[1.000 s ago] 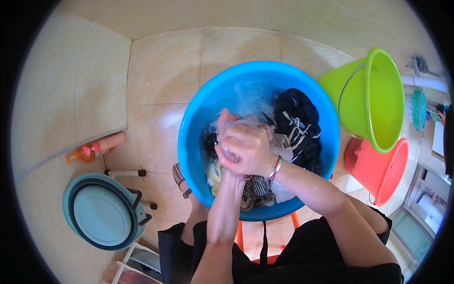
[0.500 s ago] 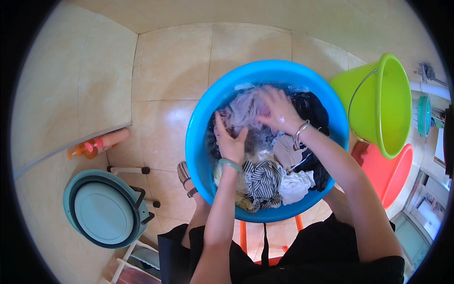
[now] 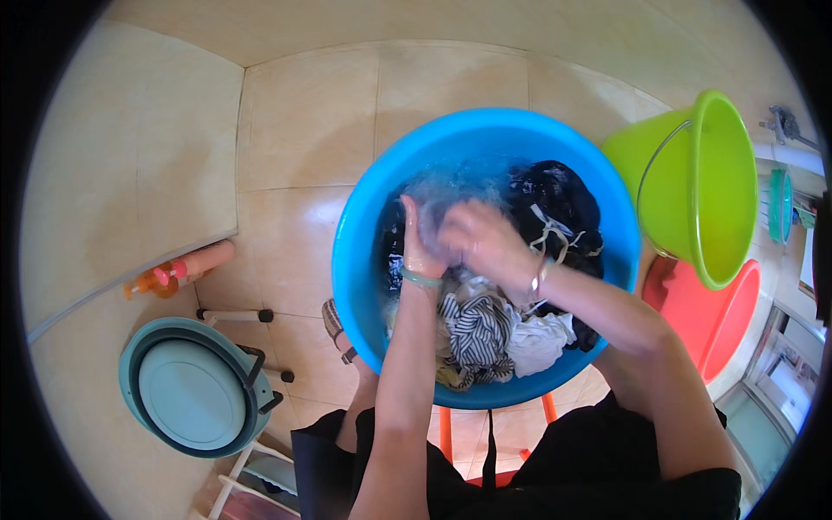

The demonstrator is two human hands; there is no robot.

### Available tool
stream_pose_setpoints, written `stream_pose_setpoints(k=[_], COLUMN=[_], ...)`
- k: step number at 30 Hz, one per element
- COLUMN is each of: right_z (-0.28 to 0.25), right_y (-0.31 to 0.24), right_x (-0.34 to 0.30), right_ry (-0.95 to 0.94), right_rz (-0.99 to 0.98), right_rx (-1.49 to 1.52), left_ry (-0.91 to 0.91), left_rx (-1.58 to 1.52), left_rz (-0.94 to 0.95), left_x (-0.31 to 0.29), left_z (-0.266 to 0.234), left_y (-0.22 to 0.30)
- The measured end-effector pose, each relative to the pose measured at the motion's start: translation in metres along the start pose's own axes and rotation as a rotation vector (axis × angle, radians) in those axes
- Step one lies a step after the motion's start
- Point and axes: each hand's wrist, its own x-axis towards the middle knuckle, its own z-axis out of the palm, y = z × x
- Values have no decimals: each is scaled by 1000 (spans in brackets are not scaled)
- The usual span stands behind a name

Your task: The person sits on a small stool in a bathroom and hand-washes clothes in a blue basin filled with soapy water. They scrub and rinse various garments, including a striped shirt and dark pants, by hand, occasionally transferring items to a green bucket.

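A big blue basin [image 3: 355, 321] holds water and wet clothes. My left hand [image 3: 423, 251], a pale green bangle on its wrist, is over the left part of the water, thumb stretched up and fingers mostly hidden by a pale wet garment [image 3: 438, 215]. My right hand [image 3: 490, 243] is curled against that garment from the right, blurred by motion. Foamy water splashes just beyond them. Below the hands lie a striped black-and-white garment [image 3: 479, 329] and a white cloth [image 3: 542, 342]. Black clothes [image 3: 559, 195] with pale straps fill the right side.
To the right a lime green bucket [image 3: 728, 191] stands tilted by a red basin [image 3: 715, 321]. At left are a grey-green basin [image 3: 191, 390] and pink and orange bottles [image 3: 195, 262]. Orange stool legs [image 3: 445, 429] show under the blue basin. A tap [image 3: 784, 126] is on the right wall.
My hands have come together and lower, my right hand moving down and left onto the pale garment. That garment has been gathered between them, and more black cloth and water show.
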Motion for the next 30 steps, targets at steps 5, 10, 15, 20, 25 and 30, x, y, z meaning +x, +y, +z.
stream_pose_setpoints(k=[5, 10, 15, 20, 25, 30], right_z=[-45, -37, -34, -31, -13, -7], right_y=[-80, -97, -97, -82, -42, 52], right_x=[-29, -9, 4, 16, 30, 17], right_ry=[-142, 193, 429, 453, 355, 191], right_rz=[-182, -187, -169, -106, 114, 425], right_rx=[20, -67, -62, 136, 129, -22], left_ry=[11, 16, 34, 240, 452, 555], left_rx=[-196, -107, -24, 185, 34, 55], left_rz=[-221, -135, -58, 66, 255, 163], left_x=[-12, -25, -28, -34, -44, -32], left_z=[39, 53, 57, 65, 48, 21], left_y=[-7, -10, -7, 3, -16, -27])
